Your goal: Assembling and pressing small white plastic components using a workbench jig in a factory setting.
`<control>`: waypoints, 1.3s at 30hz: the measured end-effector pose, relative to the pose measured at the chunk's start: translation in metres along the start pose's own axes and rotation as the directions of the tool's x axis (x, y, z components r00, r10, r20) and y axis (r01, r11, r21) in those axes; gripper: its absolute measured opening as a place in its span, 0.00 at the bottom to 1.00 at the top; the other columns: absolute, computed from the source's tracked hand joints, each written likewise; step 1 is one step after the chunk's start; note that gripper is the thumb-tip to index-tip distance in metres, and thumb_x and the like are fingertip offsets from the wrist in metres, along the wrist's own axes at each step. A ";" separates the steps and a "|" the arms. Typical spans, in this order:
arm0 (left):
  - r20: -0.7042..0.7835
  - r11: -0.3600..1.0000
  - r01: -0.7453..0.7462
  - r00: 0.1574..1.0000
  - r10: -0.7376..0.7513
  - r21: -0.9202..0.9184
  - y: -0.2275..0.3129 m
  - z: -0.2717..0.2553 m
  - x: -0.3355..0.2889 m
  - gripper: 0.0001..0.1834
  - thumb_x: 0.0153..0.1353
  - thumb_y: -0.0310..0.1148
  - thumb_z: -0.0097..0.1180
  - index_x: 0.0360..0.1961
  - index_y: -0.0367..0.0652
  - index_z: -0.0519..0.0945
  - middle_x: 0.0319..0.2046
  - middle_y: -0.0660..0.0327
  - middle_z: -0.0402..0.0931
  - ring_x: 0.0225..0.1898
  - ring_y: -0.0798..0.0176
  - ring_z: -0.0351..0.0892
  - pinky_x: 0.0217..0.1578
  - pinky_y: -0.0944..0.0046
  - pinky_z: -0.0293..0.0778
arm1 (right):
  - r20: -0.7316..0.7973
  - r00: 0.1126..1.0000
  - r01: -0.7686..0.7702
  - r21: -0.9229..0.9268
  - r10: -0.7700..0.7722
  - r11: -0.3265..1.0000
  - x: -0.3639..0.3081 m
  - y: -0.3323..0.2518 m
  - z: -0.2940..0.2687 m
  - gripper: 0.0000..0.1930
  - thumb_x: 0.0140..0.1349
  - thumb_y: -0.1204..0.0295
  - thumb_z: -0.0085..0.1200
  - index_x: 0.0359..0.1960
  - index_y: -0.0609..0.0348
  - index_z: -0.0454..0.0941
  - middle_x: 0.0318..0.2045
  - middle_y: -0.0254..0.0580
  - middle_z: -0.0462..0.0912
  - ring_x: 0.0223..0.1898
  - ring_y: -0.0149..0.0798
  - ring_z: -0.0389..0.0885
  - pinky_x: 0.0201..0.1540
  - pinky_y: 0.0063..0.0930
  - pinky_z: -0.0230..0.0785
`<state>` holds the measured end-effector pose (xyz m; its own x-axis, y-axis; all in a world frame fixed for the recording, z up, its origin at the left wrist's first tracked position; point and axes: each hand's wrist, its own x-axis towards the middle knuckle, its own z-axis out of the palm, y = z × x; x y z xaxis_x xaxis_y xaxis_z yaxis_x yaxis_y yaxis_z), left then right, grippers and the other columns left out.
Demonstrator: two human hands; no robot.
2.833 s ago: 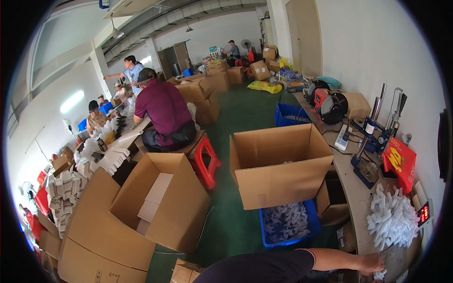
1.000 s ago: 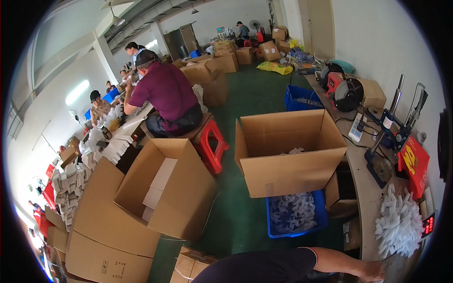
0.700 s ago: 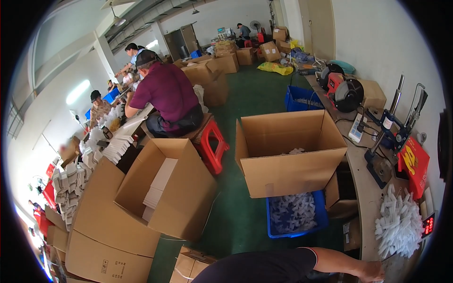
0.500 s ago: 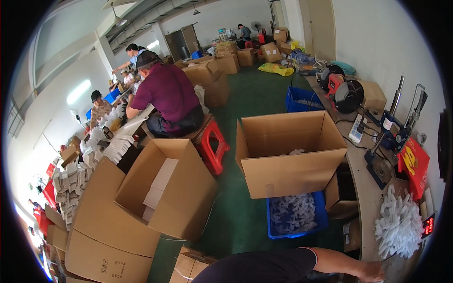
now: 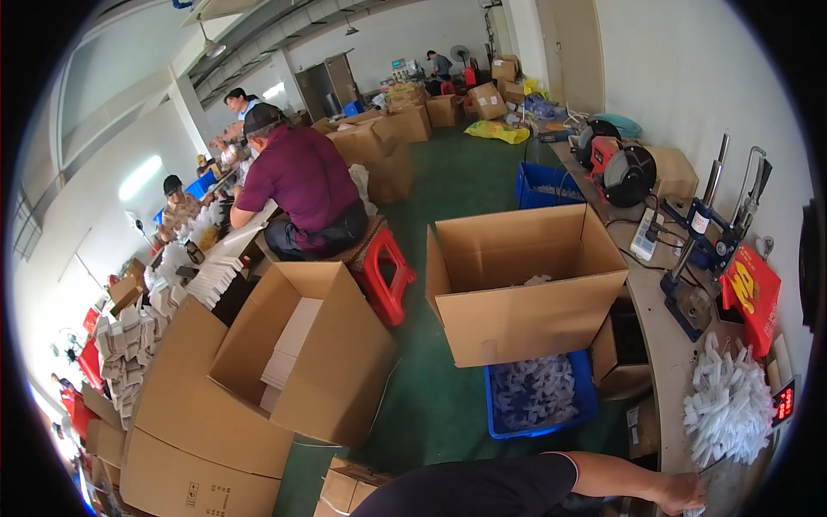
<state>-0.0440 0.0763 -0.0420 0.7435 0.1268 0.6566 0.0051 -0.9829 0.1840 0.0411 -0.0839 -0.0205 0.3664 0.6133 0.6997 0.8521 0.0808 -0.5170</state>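
My left hand (image 5: 680,494) reaches in from the lower edge to the bench on the right, its dark-sleeved arm stretched sideways. Its fingers are curled together, and a bit of something white shows at their tips, cut off by the dark rim of the picture. Just above the hand lies a heap of slim white translucent plastic pieces (image 5: 729,405) on the bench (image 5: 668,405). Beside that heap glows a small red digital display (image 5: 783,402). My right hand is out of sight.
A large open carton (image 5: 527,320) stands ahead, above a blue bin (image 5: 543,422) of white pieces. Another carton (image 5: 340,362) holds white boxes. A bench press (image 5: 702,241) and cut-off saw (image 5: 624,172) stand on the bench. A person in maroon (image 5: 306,185) sits on a red stool (image 5: 388,271).
The view has shifted slightly. My left hand stays at the bench near the white heap, and something white now shows at its fingertips. A standing person at far left has drawn an arm in.
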 end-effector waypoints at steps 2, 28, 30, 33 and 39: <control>-0.003 1.000 -0.024 1.000 0.024 -0.014 0.009 -0.001 0.009 0.14 0.71 0.38 0.50 0.54 0.49 0.77 0.38 0.58 0.81 0.30 0.51 0.82 0.27 0.48 0.77 | -0.013 1.000 -0.010 -0.021 0.010 1.000 -0.003 0.004 -0.004 0.12 0.66 0.65 0.59 0.38 0.64 0.83 0.32 0.50 0.85 0.33 0.52 0.83 0.39 0.43 0.76; -0.102 0.997 0.075 0.992 -0.075 -0.005 -0.001 0.032 -0.001 0.14 0.43 0.35 0.62 0.31 0.40 0.77 0.30 0.55 0.78 0.34 0.47 0.83 0.35 0.49 0.77 | 0.075 0.996 -0.049 0.028 0.047 0.998 -0.014 0.009 0.011 0.13 0.66 0.66 0.57 0.42 0.64 0.84 0.36 0.51 0.87 0.37 0.54 0.85 0.42 0.44 0.77; -0.080 0.997 0.073 0.994 -0.071 0.014 -0.002 0.035 0.000 0.15 0.44 0.36 0.61 0.33 0.40 0.77 0.31 0.56 0.79 0.35 0.49 0.83 0.36 0.50 0.76 | 0.078 0.996 -0.055 0.028 0.052 0.998 -0.013 0.008 0.011 0.13 0.66 0.66 0.57 0.43 0.64 0.84 0.37 0.51 0.87 0.37 0.54 0.85 0.43 0.44 0.77; -0.056 0.996 0.078 0.996 -0.076 0.039 -0.004 0.035 0.000 0.15 0.45 0.37 0.61 0.34 0.40 0.77 0.32 0.56 0.79 0.36 0.49 0.83 0.37 0.50 0.76 | 0.087 0.995 -0.059 0.032 0.057 0.998 -0.011 0.007 0.013 0.13 0.66 0.66 0.57 0.43 0.64 0.84 0.37 0.51 0.87 0.38 0.55 0.85 0.43 0.44 0.77; -0.028 0.994 0.104 0.994 -0.104 0.018 0.001 0.019 0.004 0.14 0.48 0.35 0.59 0.34 0.40 0.77 0.31 0.55 0.78 0.35 0.47 0.83 0.37 0.48 0.76 | 0.100 0.993 -0.068 0.042 0.064 0.997 -0.008 0.007 0.015 0.14 0.66 0.66 0.57 0.44 0.64 0.84 0.38 0.51 0.88 0.39 0.55 0.86 0.44 0.44 0.78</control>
<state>-0.0283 0.0734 -0.0535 0.7198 0.2317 0.6544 0.0948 -0.9666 0.2380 0.0386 -0.0765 -0.0366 0.3806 0.6927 0.6126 0.8088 0.0718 -0.5837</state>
